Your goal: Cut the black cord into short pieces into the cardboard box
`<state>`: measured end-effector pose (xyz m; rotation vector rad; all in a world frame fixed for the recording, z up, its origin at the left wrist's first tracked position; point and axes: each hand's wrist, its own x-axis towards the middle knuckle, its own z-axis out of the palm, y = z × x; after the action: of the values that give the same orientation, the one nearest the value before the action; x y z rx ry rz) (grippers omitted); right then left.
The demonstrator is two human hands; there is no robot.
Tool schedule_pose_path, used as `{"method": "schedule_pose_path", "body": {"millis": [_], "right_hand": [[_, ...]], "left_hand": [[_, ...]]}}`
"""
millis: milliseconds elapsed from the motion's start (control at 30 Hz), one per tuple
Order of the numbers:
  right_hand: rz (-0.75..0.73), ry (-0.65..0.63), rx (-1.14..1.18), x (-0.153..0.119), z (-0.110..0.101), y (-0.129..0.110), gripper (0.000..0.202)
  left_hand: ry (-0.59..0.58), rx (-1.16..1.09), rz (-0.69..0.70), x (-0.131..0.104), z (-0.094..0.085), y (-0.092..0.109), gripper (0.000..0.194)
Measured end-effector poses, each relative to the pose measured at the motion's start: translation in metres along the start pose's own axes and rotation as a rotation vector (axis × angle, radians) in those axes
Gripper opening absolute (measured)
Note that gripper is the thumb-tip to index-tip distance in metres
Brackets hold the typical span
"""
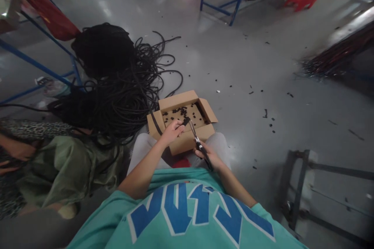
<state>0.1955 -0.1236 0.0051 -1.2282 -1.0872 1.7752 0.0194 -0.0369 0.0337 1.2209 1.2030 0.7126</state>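
My left hand (172, 132) pinches the end of a black cord (156, 124) over an open cardboard box (179, 104). The cord rises from a tangled pile to the left and passes over the box's left flap. In my right hand (212, 156) is a pair of scissors (198, 142) with dark handles, gripped low at the box's near right corner. Their blades point up and away, close beside the cord end; whether they touch it I cannot tell. Several short black cut pieces (182, 112) lie on the box's bottom. The box rests between my knees.
A big heap of black cord (117, 89) covers the floor at left, by a blue metal frame (37, 60). A co-worker's arm (17, 148) and green trousers (70, 163) are at lower left. Black scraps dot the floor (233, 62). A metal frame (304, 186) stands at lower right.
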Motion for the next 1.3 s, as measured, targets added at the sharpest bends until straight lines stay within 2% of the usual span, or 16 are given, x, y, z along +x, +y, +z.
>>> {"method": "schedule_pose_path", "body": {"millis": [167, 367, 667, 1133, 1300], "right_hand": [[-0.018, -0.009, -0.110, -0.004, 0.003, -0.006, 0.058], [-0.073, 0.021, -0.253, -0.002, -0.001, -0.007, 0.059], [-0.138, -0.013, -0.308, -0.002, 0.004, -0.018, 0.060], [-0.120, 0.047, -0.241, 0.004, 0.016, -0.017, 0.052], [-0.120, 0.065, -0.213, 0.012, 0.016, -0.006, 0.050]], "left_hand": [[-0.049, 0.074, -0.028, -0.008, 0.001, 0.010, 0.024], [-0.032, 0.134, -0.010, -0.018, -0.001, 0.020, 0.030], [-0.062, 0.216, -0.006, -0.023, -0.003, 0.027, 0.030], [-0.065, 0.102, -0.092, -0.018, -0.003, 0.017, 0.030], [-0.059, 0.074, -0.105, -0.013, -0.004, 0.011, 0.027]]}}
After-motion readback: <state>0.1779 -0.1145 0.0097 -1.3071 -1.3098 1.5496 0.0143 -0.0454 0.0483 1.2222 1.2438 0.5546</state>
